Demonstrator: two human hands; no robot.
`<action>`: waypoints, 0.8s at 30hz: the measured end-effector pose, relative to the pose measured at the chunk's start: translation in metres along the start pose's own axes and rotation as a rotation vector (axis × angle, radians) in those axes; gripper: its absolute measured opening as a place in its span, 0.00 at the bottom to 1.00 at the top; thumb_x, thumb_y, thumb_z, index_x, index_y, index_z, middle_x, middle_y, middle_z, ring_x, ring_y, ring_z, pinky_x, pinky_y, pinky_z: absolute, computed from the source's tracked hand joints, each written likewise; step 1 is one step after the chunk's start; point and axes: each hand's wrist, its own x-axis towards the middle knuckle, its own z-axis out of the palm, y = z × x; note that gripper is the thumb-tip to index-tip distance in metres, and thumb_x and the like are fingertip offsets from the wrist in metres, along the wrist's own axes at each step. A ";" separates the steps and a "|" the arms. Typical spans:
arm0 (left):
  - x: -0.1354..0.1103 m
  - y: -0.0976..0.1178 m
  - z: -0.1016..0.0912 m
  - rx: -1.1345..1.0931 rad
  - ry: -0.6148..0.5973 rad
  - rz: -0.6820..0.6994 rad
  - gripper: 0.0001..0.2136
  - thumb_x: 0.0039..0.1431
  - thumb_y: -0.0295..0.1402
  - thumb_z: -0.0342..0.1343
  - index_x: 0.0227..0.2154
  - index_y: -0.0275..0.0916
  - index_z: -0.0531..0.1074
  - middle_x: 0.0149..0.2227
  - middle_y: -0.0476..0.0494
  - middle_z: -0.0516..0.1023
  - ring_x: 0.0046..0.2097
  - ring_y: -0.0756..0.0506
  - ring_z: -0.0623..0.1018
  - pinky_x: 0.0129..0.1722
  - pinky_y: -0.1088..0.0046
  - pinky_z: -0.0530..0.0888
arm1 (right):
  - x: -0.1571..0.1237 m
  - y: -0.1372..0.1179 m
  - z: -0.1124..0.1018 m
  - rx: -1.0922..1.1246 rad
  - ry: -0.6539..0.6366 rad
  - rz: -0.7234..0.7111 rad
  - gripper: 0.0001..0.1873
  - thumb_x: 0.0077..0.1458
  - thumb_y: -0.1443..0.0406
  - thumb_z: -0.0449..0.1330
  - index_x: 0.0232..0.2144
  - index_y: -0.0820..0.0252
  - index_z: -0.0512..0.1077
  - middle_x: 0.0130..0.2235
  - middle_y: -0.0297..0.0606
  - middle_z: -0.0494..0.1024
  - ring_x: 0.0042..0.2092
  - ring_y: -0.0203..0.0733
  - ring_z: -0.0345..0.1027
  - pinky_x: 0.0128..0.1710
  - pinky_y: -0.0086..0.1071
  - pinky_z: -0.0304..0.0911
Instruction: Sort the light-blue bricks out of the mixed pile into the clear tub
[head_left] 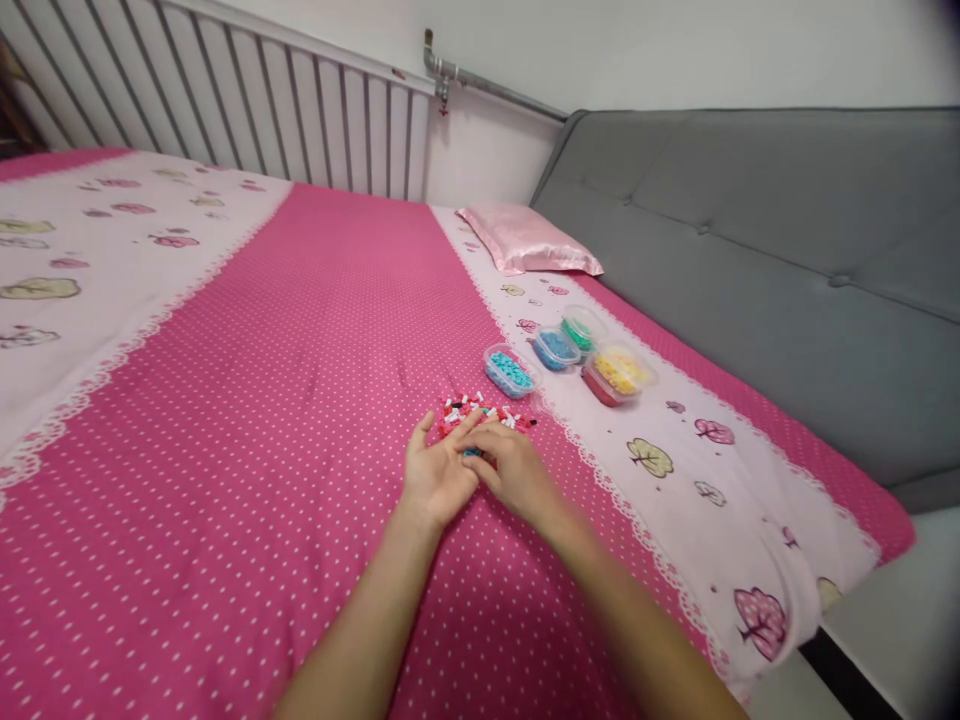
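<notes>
My left hand [437,478] is palm up over the bedspread, with its thumb and fingers stretched apart. Across its fingers reaches my right hand [514,468], thumb and fingertips closed around small blue pieces [472,452]. Whether these also rest on the left hand is partly hidden. Just beyond both hands lies a loose pile of small red, white and black pieces [510,420], partly covered by the fingers. Behind the pile stands a clear plastic tub of light blue pieces [510,372].
Farther right are a tub of darker blue pieces [556,348], a tub of green pieces [579,330] and a tub of yellow pieces [619,370] above red ones. A pink pillow [529,240] lies near the grey headboard [750,200]. A radiator [300,110] lines the wall.
</notes>
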 end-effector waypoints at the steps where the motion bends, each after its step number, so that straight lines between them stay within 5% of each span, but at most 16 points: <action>1: 0.000 0.000 0.000 0.008 -0.005 0.002 0.28 0.60 0.45 0.41 0.53 0.26 0.62 0.33 0.37 0.76 0.30 0.48 0.76 0.28 0.74 0.72 | 0.001 0.000 0.000 -0.003 0.001 0.000 0.09 0.51 0.73 0.58 0.34 0.59 0.74 0.38 0.40 0.76 0.42 0.42 0.68 0.45 0.38 0.63; 13: 0.002 0.004 0.000 0.077 -0.027 0.049 0.25 0.59 0.44 0.40 0.49 0.29 0.66 0.33 0.39 0.76 0.36 0.41 0.77 0.43 0.60 0.72 | 0.013 0.003 0.013 0.052 0.103 0.132 0.10 0.43 0.73 0.56 0.31 0.61 0.73 0.34 0.38 0.72 0.33 0.38 0.67 0.31 0.30 0.66; 24: 0.001 0.006 -0.001 0.042 -0.073 0.068 0.25 0.60 0.45 0.39 0.51 0.30 0.63 0.33 0.37 0.75 0.39 0.39 0.77 0.44 0.56 0.72 | 0.015 0.007 0.015 0.077 0.113 0.086 0.14 0.42 0.74 0.57 0.32 0.59 0.76 0.36 0.39 0.77 0.37 0.39 0.71 0.34 0.30 0.69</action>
